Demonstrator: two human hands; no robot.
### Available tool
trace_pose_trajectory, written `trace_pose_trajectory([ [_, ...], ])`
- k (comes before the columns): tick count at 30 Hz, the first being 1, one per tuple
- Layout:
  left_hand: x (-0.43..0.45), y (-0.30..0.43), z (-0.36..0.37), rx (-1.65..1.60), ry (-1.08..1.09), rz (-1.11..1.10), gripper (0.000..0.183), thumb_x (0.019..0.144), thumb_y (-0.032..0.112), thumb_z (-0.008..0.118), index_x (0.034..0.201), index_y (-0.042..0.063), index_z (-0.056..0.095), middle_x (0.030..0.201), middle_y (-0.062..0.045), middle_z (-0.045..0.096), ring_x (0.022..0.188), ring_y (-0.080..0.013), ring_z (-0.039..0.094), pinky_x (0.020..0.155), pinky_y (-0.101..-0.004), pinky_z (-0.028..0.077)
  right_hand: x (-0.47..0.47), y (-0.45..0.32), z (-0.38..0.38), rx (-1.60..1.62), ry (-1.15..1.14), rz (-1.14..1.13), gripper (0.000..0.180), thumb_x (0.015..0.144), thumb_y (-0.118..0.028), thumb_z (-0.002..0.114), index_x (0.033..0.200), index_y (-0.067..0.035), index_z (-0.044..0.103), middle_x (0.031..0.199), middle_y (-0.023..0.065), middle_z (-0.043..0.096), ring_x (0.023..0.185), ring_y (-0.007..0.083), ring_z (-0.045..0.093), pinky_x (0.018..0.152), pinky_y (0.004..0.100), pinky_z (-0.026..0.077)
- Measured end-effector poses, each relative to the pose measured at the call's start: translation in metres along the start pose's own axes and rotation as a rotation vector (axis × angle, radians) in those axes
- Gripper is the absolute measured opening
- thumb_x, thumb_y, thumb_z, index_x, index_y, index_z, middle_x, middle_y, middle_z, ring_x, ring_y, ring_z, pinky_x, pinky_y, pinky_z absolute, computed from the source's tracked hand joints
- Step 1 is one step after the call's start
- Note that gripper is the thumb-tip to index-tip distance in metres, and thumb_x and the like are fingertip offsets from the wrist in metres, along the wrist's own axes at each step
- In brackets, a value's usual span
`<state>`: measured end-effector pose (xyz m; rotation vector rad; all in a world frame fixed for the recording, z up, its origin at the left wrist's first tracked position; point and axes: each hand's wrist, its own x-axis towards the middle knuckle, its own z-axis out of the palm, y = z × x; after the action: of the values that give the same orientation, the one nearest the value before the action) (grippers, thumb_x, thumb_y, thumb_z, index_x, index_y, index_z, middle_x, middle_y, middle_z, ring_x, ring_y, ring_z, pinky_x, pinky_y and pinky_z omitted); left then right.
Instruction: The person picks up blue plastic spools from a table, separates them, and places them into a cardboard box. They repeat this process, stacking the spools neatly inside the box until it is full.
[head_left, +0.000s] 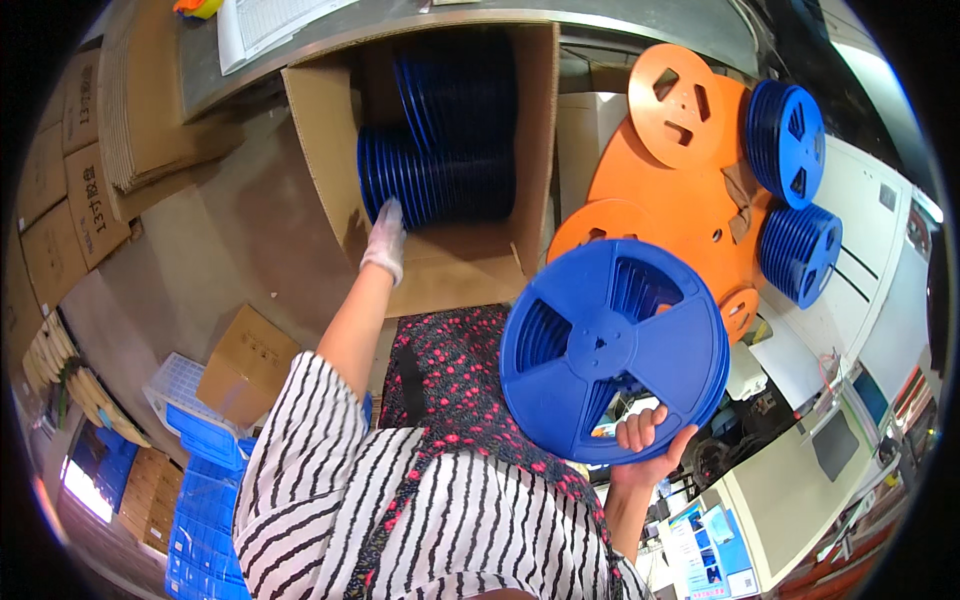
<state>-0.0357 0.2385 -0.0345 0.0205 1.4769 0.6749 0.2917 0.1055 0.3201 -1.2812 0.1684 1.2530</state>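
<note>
My left hand, in a thin whitish glove, reaches into an open cardboard box. Its fingertips are at the lower left rims of a row of blue plastic reels standing on edge; its grip on them cannot be told. Another row of blue reels lies behind, deeper in the box. My bare right hand holds a stack of large blue plastic reels by the lower edge, with fingers through a cutout and the thumb at the outer rim. The stack's flat face is turned to the camera.
Right of the box is a large orange plate with orange discs and two stacks of blue reels. A metal-edged table runs behind. Flattened cardboard, a closed carton and blue crates stand at left.
</note>
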Motion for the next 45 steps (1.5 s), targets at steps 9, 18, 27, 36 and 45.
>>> trace_pose_trajectory([
  [9, -0.079, -0.035, 0.006, 0.197, -0.141, 0.091, 0.032, 0.097, 0.025, 0.056, 0.125, 0.01, 0.058, 0.102, 0.001, 0.062, 0.088, -0.0092, 0.056, 0.082, -0.0276, 0.045, 0.039, -0.017, -0.059, 0.431, -0.346, -0.016, 0.049, 0.092, -0.058, 0.053, 0.083, -0.01, 0.047, 0.058, -0.0054, 0.035, 0.05, 0.0074, 0.034, 0.048, 0.0249, 0.027],
  [18, -0.066, -0.027, 0.048, -0.092, -0.455, 0.21, 0.032, 0.096, 0.012, 0.057, 0.128, 0.005, 0.056, 0.105, -0.003, 0.062, 0.091, -0.0089, 0.058, 0.082, -0.0215, 0.047, 0.048, -0.01, -0.081, 0.554, -0.612, -0.085, 0.048, 0.09, -0.059, 0.056, 0.079, -0.012, 0.049, 0.053, -0.0074, 0.037, 0.043, 0.003, 0.032, 0.041, 0.0209, 0.023],
  [27, -0.105, -0.001, 0.072, 0.232, -0.327, 0.341, 0.039, 0.097, 0.022, 0.056, 0.132, 0.004, 0.052, 0.114, -0.006, 0.063, 0.1, -0.015, 0.06, 0.093, -0.0309, 0.048, 0.042, 0.002, -0.087, 0.612, -0.639, -0.114, 0.048, 0.09, -0.057, 0.057, 0.079, -0.011, 0.05, 0.053, -0.0062, 0.04, 0.043, 0.0048, 0.034, 0.041, 0.0214, 0.024],
  [36, -0.157, 0.018, 0.123, 0.714, -0.141, 1.159, 0.037, 0.089, 0.014, 0.061, 0.124, -0.001, 0.057, 0.118, -0.019, 0.062, 0.107, -0.0306, 0.059, 0.098, -0.0388, 0.044, 0.047, 0.001, -0.048, 0.273, -0.608, -0.215, 0.053, 0.089, -0.062, 0.053, 0.082, -0.01, 0.049, 0.056, -0.0051, 0.039, 0.046, 0.0066, 0.035, 0.045, 0.0239, 0.027],
  [45, -0.212, -0.003, 0.181, 0.268, -0.834, 0.471, 0.088, 0.077, 0.016, 0.074, 0.15, 0.008, 0.027, 0.138, -0.017, 0.046, 0.123, -0.0274, 0.049, 0.106, -0.038, 0.038, 0.015, 0.024, 0.022, -0.296, -0.226, -0.199, 0.061, 0.09, -0.055, 0.053, 0.109, 0.003, 0.054, 0.081, 0.015, 0.065, 0.073, 0.0284, 0.064, 0.073, 0.039, 0.053],
])
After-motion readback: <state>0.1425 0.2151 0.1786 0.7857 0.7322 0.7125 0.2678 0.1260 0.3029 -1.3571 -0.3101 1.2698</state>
